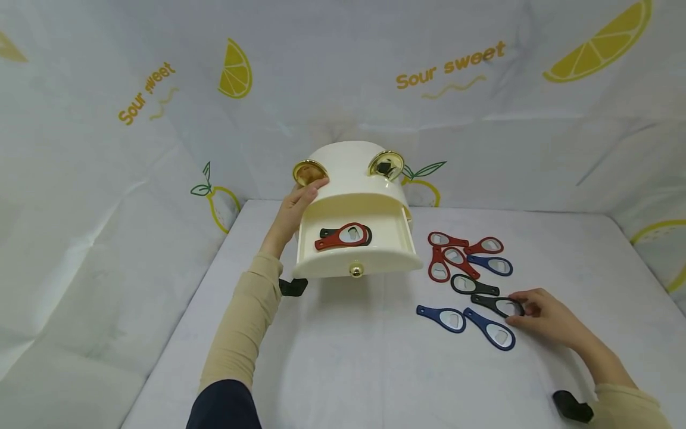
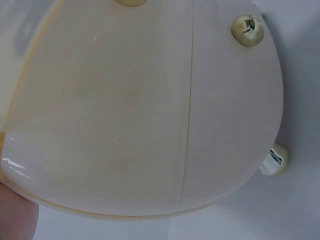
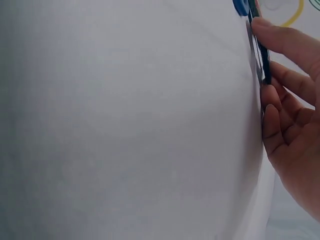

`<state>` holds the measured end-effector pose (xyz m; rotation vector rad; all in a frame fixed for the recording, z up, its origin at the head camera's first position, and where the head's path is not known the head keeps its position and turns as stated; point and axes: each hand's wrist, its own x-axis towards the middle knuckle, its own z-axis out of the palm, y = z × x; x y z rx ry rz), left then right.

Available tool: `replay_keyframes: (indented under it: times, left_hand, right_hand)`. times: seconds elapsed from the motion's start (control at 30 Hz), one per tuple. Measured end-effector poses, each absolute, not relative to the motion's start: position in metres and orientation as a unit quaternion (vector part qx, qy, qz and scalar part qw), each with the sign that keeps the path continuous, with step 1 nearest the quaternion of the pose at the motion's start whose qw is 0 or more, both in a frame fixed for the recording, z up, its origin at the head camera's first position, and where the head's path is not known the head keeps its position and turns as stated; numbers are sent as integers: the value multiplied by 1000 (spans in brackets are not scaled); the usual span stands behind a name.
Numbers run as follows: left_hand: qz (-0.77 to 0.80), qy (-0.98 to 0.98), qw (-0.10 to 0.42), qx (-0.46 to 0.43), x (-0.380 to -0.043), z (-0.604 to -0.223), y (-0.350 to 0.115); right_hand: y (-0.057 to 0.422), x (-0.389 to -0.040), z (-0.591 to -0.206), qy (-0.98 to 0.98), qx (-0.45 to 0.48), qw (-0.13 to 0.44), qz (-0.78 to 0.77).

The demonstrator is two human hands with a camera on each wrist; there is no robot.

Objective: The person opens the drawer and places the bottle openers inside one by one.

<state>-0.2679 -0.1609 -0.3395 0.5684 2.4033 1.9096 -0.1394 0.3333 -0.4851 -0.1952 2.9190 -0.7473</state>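
Note:
A cream drawer box [image 1: 348,161] with two gold, eye-like discs stands at the back, its drawer [image 1: 354,259] pulled out. Inside that drawer a red bottle opener [image 1: 343,236] overlaps a black one. At the box's left side, my left hand [image 1: 292,213] grips it below the left gold disc; most of its fingers are hidden. To the right, my right hand [image 1: 546,317] pinches the wide end of a black bottle opener [image 1: 485,302] at the tabletop. The right wrist view shows the thumb and fingers [image 3: 287,80] on its dark edge.
Several red bottle openers [image 1: 454,257] lie clustered right of the drawer beside a blue one [image 1: 490,264]. Another black opener [image 1: 485,288] and two more blue openers [image 1: 447,319] lie nearer. White cloth [image 1: 332,369] covers the table; a lemon-printed sheet [image 1: 321,89] hangs behind.

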Motion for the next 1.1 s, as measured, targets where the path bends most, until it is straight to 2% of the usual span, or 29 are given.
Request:
replay_keyframes:
  times: [0.47,1.0,1.1]
  left_hand:
    - [616,766,11,183,-269,-340,-161]
    - [613,768,13,186,-270,-340,-162]
    - [612,768,9,187,-278,-349,-165]
  right_hand:
    - [331,-135,-456,952,-33,55,-298]
    - [321,-141,-414,933,-63,-28,-352]
    - [312,-148,-403,929,-82,-47,-357]
